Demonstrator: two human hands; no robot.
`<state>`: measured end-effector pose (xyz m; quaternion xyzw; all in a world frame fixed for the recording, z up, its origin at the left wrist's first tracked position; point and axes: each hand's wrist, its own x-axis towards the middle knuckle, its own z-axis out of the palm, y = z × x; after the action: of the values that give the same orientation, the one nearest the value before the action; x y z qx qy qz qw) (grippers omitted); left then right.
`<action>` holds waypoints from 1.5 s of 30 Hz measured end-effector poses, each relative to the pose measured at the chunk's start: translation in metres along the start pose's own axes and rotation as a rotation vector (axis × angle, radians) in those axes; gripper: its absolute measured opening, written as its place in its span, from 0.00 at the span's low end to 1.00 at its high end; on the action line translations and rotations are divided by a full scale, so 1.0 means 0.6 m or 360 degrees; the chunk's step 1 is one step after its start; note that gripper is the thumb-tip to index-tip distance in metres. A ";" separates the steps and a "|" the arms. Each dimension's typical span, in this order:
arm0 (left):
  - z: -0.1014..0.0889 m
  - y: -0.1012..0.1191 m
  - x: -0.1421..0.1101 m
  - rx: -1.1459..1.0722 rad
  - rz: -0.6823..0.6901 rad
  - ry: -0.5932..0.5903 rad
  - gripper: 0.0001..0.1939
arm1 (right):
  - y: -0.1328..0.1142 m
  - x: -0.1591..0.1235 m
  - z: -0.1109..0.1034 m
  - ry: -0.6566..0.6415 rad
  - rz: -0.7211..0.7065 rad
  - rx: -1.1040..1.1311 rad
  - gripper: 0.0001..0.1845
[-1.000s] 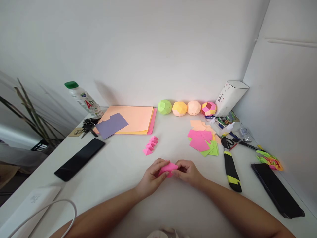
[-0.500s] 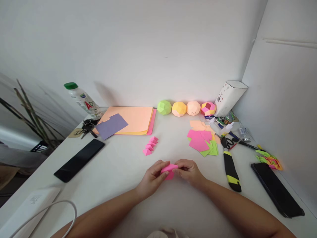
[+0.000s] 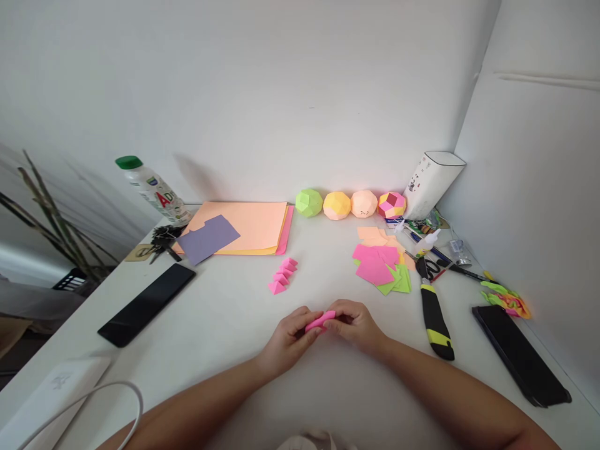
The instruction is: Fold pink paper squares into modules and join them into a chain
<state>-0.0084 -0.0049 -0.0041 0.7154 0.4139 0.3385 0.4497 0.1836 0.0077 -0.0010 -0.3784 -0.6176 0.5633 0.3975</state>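
A small folded piece of pink paper is pinched between both hands above the front of the white table. My left hand grips its left end, with thumb below and fingers above. My right hand closes on the right end, so part of the paper is hidden by fingers. Beyond the hands stands a short row of folded pink paper pieces. Loose pink paper cutouts lie on green and peach ones to the right of that row.
Several paper balls line the wall. Coloured sheets with a purple piece lie back left, near a bottle. A black phone is at left. On the right are a utility knife, a glue bottle and a black case.
The pink paper has been folded or tilted, so its lower flap that hung beneath my fingers now shows only as a narrow strip. Both hands keep their hold; the view has shifted slightly.
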 end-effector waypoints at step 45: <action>-0.005 0.022 0.000 -0.0039 -0.0057 0.0032 0.11 | -0.001 0.003 -0.001 0.0041 0.0213 0.0228 0.10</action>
<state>-0.0071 -0.0071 0.0090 0.6988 0.4270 0.3428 0.4603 0.1836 0.0095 -0.0003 -0.3967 -0.5439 0.6265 0.3928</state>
